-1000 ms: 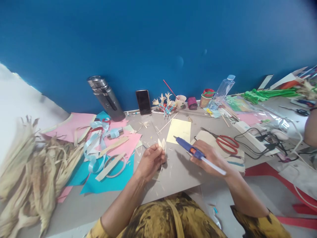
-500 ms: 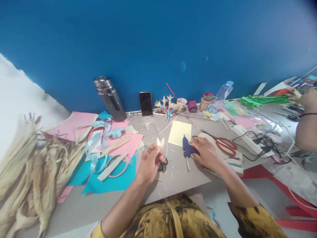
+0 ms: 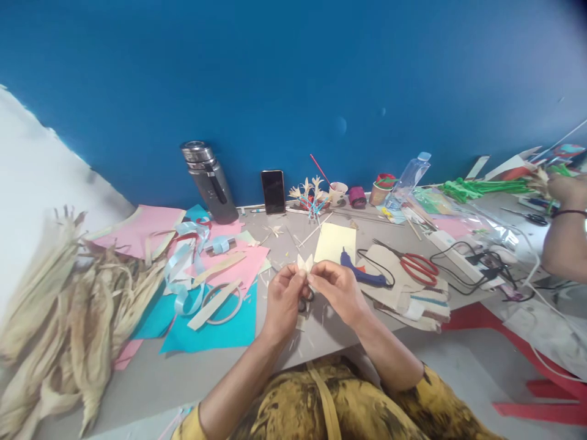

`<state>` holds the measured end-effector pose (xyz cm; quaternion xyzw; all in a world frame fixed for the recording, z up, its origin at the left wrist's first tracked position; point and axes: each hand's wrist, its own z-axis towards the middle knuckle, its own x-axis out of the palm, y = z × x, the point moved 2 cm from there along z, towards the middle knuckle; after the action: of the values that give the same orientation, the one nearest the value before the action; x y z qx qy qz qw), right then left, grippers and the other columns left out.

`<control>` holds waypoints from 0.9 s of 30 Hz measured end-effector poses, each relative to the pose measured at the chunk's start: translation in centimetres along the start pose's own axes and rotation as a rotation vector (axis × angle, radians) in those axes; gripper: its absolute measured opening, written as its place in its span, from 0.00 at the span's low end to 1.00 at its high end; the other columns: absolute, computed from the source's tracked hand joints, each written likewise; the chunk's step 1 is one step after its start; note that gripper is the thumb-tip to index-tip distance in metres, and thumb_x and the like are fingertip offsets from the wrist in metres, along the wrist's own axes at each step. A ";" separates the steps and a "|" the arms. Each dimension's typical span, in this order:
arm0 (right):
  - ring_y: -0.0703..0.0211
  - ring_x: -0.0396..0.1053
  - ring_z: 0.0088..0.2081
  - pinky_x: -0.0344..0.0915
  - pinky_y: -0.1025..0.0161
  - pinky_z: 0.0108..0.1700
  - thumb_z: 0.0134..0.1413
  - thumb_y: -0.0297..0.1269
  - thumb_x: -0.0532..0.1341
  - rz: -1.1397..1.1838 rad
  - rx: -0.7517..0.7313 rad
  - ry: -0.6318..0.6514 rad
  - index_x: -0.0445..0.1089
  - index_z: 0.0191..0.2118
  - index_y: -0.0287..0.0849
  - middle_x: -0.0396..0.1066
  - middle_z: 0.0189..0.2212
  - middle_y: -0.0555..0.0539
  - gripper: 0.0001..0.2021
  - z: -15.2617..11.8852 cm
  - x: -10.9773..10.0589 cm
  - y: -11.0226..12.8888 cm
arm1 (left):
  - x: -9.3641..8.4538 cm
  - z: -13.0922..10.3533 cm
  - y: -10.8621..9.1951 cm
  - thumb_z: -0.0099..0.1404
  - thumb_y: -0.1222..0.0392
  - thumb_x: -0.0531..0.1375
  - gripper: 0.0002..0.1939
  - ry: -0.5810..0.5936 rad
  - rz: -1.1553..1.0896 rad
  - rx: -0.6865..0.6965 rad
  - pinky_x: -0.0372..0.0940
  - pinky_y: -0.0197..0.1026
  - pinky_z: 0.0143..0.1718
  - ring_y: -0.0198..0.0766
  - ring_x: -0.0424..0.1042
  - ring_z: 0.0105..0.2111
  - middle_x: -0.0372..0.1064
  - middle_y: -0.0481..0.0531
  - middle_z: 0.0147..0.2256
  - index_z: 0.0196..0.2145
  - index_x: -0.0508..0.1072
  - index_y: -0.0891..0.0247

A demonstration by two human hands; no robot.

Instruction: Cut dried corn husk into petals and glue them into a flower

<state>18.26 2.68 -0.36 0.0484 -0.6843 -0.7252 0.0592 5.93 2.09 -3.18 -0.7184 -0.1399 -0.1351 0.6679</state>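
Pale petals (image 3: 305, 263): lower ends hidden by the fingertips of the left hand (image 3: 283, 296) and right hand (image 3: 340, 289).
Dark loops (image 3: 306, 300): partly covered by the left hand; whatever joins them cannot be told.
Husk bundle (image 3: 43, 324): cut off by the left and bottom edges.
Co-worker's hand (image 3: 567, 188): blurred, its forearm cut off at right.
White cup (image 3: 338, 192): interior hidden by its wall.
Scraps on the bench (image 3: 137, 391): too small to identify.

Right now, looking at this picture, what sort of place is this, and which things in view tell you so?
Probably a craft workspace: a glue gun and red-handled scissors lie on the table, with a pile of dried husks on the left.
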 end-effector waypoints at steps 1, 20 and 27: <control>0.61 0.70 0.25 0.62 0.66 0.29 0.51 0.38 0.65 0.028 0.015 0.007 0.70 0.29 0.40 0.73 0.22 0.50 0.07 0.0 0.1 0.0 | 0.0 -0.1 0.0 0.64 0.51 0.62 0.13 0.005 -0.001 0.008 0.54 0.32 0.23 0.28 0.60 0.20 0.63 0.43 0.19 0.29 0.67 0.63; 0.66 0.59 0.21 0.54 0.67 0.25 0.51 0.37 0.60 -0.054 0.002 -0.059 0.62 0.23 0.42 0.62 0.18 0.54 0.10 -0.1 -0.5 -0.2 | -0.2 -0.9 -0.5 0.57 0.55 0.68 0.11 0.109 -0.134 -0.095 0.57 0.34 0.27 0.29 0.64 0.23 0.70 0.47 0.26 0.31 0.74 0.64; 0.66 0.58 0.21 0.54 0.68 0.23 0.49 0.38 0.61 -0.065 -0.002 -0.039 0.62 0.23 0.42 0.62 0.18 0.54 0.10 -0.2 -0.5 -0.1 | -0.4 -1.0 -0.8 0.59 0.57 0.66 0.09 0.085 -0.020 -0.056 0.57 0.34 0.27 0.30 0.63 0.22 0.68 0.46 0.23 0.29 0.72 0.64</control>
<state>18.79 2.61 -0.45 0.0563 -0.6827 -0.7282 0.0223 5.27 1.10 -2.50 -0.7290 -0.1149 -0.1761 0.6514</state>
